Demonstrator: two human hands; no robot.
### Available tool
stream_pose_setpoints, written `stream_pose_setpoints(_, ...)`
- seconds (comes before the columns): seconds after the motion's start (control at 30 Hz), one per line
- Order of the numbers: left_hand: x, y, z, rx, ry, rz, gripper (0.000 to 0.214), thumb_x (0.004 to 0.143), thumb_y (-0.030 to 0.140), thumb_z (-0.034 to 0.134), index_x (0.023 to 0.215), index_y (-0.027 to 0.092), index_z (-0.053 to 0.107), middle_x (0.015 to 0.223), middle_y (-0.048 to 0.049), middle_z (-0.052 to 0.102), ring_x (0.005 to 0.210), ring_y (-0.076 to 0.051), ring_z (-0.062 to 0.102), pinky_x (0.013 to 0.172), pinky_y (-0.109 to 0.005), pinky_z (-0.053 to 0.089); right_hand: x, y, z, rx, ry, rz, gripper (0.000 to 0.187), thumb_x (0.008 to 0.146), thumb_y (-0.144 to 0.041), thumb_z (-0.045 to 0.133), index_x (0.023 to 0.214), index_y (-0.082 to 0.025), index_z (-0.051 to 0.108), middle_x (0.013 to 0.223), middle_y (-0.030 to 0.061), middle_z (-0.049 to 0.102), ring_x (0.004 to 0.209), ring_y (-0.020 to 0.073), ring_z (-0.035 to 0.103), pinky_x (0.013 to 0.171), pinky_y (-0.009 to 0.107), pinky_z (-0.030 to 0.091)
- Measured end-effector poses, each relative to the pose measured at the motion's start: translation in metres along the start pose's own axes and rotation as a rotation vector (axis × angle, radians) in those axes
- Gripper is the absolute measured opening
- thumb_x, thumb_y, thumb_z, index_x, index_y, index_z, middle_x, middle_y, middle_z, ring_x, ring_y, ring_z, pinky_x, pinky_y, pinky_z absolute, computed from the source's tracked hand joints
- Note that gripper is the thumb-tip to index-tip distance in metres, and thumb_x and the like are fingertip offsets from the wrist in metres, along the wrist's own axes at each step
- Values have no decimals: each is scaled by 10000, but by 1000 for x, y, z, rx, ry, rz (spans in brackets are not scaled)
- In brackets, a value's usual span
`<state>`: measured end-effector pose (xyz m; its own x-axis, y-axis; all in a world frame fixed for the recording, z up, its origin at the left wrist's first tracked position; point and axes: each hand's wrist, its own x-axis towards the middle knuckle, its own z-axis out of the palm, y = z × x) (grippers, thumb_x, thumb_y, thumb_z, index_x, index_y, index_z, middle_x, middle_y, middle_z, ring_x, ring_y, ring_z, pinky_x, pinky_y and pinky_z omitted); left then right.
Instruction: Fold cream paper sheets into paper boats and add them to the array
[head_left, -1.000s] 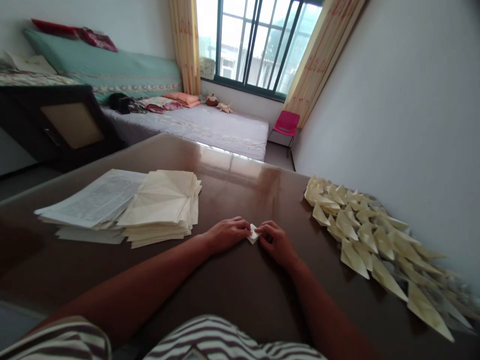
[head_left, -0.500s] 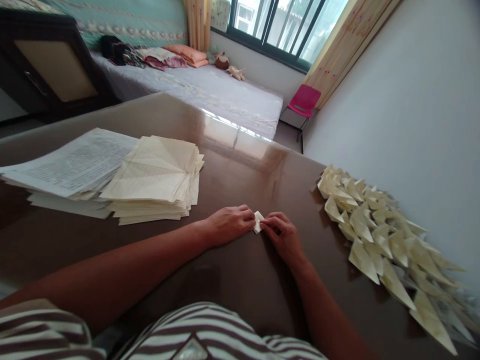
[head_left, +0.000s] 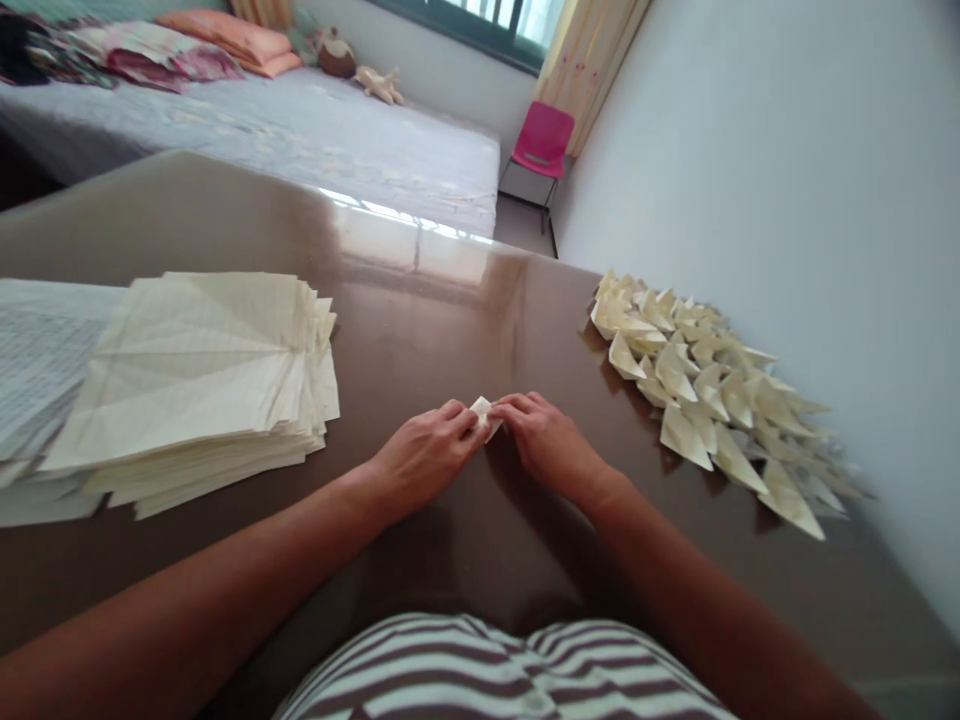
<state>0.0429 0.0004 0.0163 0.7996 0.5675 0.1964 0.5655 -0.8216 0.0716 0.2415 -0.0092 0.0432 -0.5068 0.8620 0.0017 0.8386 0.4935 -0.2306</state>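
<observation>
A small folded piece of cream paper (head_left: pixel 482 408) lies on the brown table, between my two hands. My left hand (head_left: pixel 427 452) has its fingers closed on the paper's left side. From the right, my right hand (head_left: pixel 544 435) pinches the opposite edge with thumb and fingertips. Much of the paper is covered by my fingers. Off to the left sits a stack of cream paper sheets (head_left: pixel 202 350), the top one creased. On the right, many folded paper boats (head_left: pixel 679 370) stand crowded together along the wall.
White printed sheets (head_left: pixel 45 345) lie at the far left, partly beneath the cream stack. The glossy brown table (head_left: pixel 420 330) reaches to the white wall (head_left: pixel 750 170). Beyond it are a bed (head_left: pixel 300 130) and a pink chair (head_left: pixel 541 138).
The camera view has tilted down and turned right, so everything sits differently in it. Both hands stay on the folded paper, and my right hand now covers more of its right edge.
</observation>
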Motion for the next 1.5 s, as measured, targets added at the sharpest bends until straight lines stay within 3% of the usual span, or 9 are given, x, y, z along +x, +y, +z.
stream_pose_setpoints(0.1, -1, 3, -3, 52, -10, -1, 312, 918, 166, 488, 1226, 150, 540, 1092, -105, 610, 974, -229, 549, 794, -354, 501, 3, -2, -5, -67, -57, 15, 411, 924, -119, 419, 1308, -219, 527, 1151, 73, 612, 1035, 205, 498, 895, 313, 437)
stream_pose_setpoints(0.3, 2, 11, -1, 94, -14, 8, 338, 952, 203, 433, 1271, 127, 511, 1241, -116, 567, 1131, -244, 512, 872, -374, 482, -2, -9, 4, -194, -47, 66, 390, 960, -223, 402, 1338, -267, 487, 1290, 82, 535, 1097, 253, 454, 803, 357, 428)
stream_pose_setpoints(0.57, 2, 18, -3, 158, -65, -9, 309, 940, 225, 466, 1206, 106, 567, 1094, -119, 619, 1007, -244, 570, 773, -368, 515, -3, -9, 13, -166, 22, 84, 384, 977, -263, 388, 1354, -278, 461, 1249, 89, 553, 1095, 246, 459, 809, 360, 397)
stream_pose_setpoints(0.93, 0, 21, 2, 202, -5, 4, 286, 914, 186, 505, 1168, 92, 594, 1125, -118, 617, 984, -231, 574, 727, -346, 536, -4, -17, 26, -176, 102, 127, 383, 947, -224, 454, 1327, -250, 490, 1204, 105, 578, 1087, 257, 475, 782, 364, 389)
stream_pose_setpoints(1.13, 1, 16, -2, 129, -23, -46, 244, 915, 301, 527, 1099, 173, 623, 1001, -57, 633, 953, -208, 569, 719, -330, 544, 2, -6, 29, 8, 123, 145, 356, 937, -231, 468, 1271, -317, 556, 1161, 64, 590, 1044, 214, 498, 809, 329, 392)
stream_pose_setpoints(1.23, -1, 13, -1, 125, 45, -48, 206, 923, 280, 511, 1061, 208, 647, 979, -40, 644, 917, -182, 572, 729, -306, 537, 7, -5, 29, 74, 204, 199, 381, 930, -273, 484, 1307, -242, 531, 1123, 94, 604, 1076, 224, 500, 840, 333, 409)
stream_pose_setpoints(1.3, -1, 10, 2, 115, 115, -27, 182, 923, 274, 516, 1015, 236, 669, 996, -31, 655, 903, -169, 575, 704, -283, 523, 11, -4, 29, 136, 227, 208, 298, 907, -292, 524, 1183, -231, 616, 1078, 86, 618, 1052, 225, 528, 835, 334, 421)
stream_pose_setpoints(1.4, -1, 8, 4, 75, 219, -7, 178, 928, 247, 515, 919, 254, 692, 925, -11, 671, 833, -140, 578, 648, -244, 486, 13, 1, 30, 329, 230, 216, 250, 834, -282, 618, 1069, -206, 658, 993, 61, 645, 938, 190, 586, 815, 309, 436)
stream_pose_setpoints(1.5, -1, 7, 4, 10, 228, -6, 208, 932, 248, 509, 822, 249, 687, 870, 2, 677, 810, -135, 576, 632, -228, 465, 13, 7, 33, 582, 289, 242, 297, 745, -232, 698, 1033, -174, 652, 882, 26, 651, 791, 150, 597, 727, 266, 452)
